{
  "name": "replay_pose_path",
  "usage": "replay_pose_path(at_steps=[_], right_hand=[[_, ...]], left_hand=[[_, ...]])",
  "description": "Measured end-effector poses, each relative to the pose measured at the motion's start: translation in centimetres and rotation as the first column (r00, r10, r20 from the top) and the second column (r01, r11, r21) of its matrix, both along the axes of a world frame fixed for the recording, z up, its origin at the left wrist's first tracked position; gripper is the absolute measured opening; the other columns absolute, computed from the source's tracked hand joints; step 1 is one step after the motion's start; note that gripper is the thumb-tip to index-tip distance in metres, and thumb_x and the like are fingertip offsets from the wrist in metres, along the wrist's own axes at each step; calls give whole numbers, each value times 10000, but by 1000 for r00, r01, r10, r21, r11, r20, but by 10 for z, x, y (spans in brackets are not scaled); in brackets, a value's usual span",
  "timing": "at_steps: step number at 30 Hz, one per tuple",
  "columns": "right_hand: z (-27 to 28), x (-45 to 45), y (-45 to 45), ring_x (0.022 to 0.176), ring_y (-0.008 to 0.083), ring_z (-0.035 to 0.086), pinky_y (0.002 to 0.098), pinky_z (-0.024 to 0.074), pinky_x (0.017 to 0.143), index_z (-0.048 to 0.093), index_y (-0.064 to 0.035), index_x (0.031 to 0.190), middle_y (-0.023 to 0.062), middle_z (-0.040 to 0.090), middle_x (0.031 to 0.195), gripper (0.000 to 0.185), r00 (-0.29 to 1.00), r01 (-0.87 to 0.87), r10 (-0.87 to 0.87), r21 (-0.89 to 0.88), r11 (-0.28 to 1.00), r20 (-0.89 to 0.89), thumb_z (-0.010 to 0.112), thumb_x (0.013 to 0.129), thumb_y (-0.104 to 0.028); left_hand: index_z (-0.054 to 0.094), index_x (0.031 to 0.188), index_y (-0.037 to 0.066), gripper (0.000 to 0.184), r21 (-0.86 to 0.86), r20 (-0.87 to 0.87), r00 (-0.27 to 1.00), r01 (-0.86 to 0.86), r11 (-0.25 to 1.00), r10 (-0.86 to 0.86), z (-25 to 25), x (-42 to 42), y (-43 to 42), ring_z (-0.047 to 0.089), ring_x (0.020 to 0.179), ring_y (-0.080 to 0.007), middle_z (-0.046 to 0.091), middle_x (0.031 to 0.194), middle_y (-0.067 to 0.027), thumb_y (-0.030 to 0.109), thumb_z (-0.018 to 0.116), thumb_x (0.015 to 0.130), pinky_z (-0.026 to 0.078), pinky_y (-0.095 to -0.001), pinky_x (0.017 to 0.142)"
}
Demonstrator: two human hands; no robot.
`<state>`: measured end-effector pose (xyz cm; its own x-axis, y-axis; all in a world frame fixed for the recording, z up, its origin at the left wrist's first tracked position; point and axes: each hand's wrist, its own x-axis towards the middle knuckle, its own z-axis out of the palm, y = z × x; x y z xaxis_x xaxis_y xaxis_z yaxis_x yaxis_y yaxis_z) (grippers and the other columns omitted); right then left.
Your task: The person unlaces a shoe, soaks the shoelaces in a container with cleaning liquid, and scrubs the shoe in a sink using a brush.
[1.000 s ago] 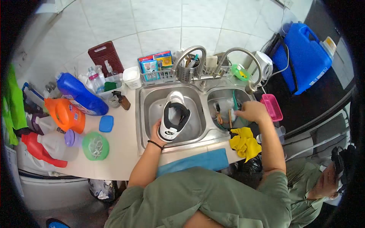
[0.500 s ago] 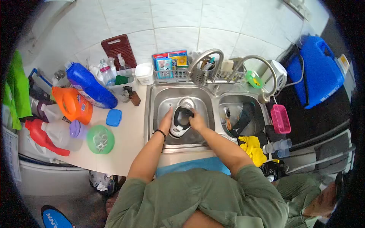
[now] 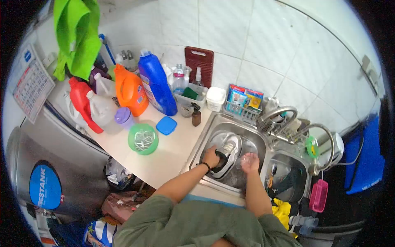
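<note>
A white, grey and black sneaker (image 3: 232, 149) rests in the left sink basin (image 3: 210, 129), its toe pointing up and away from me. My left hand (image 3: 211, 157) grips the sneaker at its dark ankle opening, and the fingers partly disappear inside. A dark beaded bracelet (image 3: 205, 166) circles that wrist. Just right of the sneaker, my right hand (image 3: 249, 162) is held over the basin with the palm partly up. It is apart from the sneaker, looks wet and holds nothing that I can see.
On the left counter stand a green bowl of white laces (image 3: 143, 139), a blue lid (image 3: 166, 125), an orange bottle (image 3: 129, 90) and a blue bottle (image 3: 158, 84). Curved faucets (image 3: 284, 111) rise behind the sink. The right basin (image 3: 302, 158) holds dark items. A yellow cloth (image 3: 281, 212) lies nearer me.
My view has swung left. My right hand has let go of the sneaker and moved to its right, while my left hand keeps hold. The sneaker now lies more tilted to the right.
</note>
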<state>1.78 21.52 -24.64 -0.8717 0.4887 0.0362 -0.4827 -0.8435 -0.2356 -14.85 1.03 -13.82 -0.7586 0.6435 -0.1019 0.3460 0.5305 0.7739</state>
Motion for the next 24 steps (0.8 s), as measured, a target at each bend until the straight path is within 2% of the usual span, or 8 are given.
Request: replay_pose_path(at_steps=[3,6,10,16,17,20,21,24], right_hand=[[154,-32,-38,899,243,674,337,546,749,630,-22,1110,98,692,986,297,767,-364,134,254,896,627,500,999,-265],[214,-45,-64,919,236,680,322,547,766,618,-5,1145,104,697,987,252,709,-480,-121,602,638,694,521,994,-182],[224,-33,-83,915,158,661,293,519,787,649,32,1111,94,704,1027,212,770,-332,-536,935,128,347,580,959,-98],[154,13,-107,801,156,643,311,500,737,671,-19,1125,107,716,908,321,625,-751,-497,638,-171,602,646,921,-264],[160,21,-116,805,180,652,327,502,749,667,-26,1139,118,714,909,360,603,-784,-498,578,-226,623,626,929,-316],[160,39,-144,854,253,672,366,501,804,666,-48,1156,154,708,930,476,561,-822,-521,510,-254,643,543,946,-457],[156,43,-151,877,277,678,378,499,826,667,-54,1157,167,706,940,517,551,-826,-534,509,-241,641,511,950,-502],[158,48,-171,980,336,671,406,486,892,683,-69,1142,194,704,1010,582,433,-878,-559,471,-83,707,458,944,-568]], left_hand=[[714,1058,116,347,170,-405,911,-14,985,83,3,12,11,628,908,-395,673,1025,-202,64,591,738,499,-448,845],[715,1070,92,292,115,-2,990,144,983,-145,44,5,27,656,950,-372,686,990,-225,118,635,791,507,-449,862],[698,1089,84,323,-190,-65,920,369,910,-387,111,-1,10,666,958,-358,687,1008,-224,212,699,792,518,-456,832],[463,1426,157,865,-510,-247,623,568,646,-742,112,-8,-40,588,1160,-346,591,1295,-211,339,824,661,438,-411,1022],[492,1407,197,855,-238,-15,754,635,735,-656,108,-12,-49,549,1199,-378,561,1329,-215,349,831,637,432,-418,1035],[492,1402,181,860,-465,-381,499,624,628,-778,142,-17,-75,482,1266,-389,484,1405,-219,328,834,627,423,-425,1045],[483,1409,173,837,-309,86,664,726,614,-743,151,-26,-72,439,1299,-390,426,1444,-224,277,826,652,410,-434,1055],[471,1414,161,760,-313,-650,399,635,706,-646,189,-55,-104,460,1288,-370,451,1420,-226,250,789,729,400,-427,1061]])
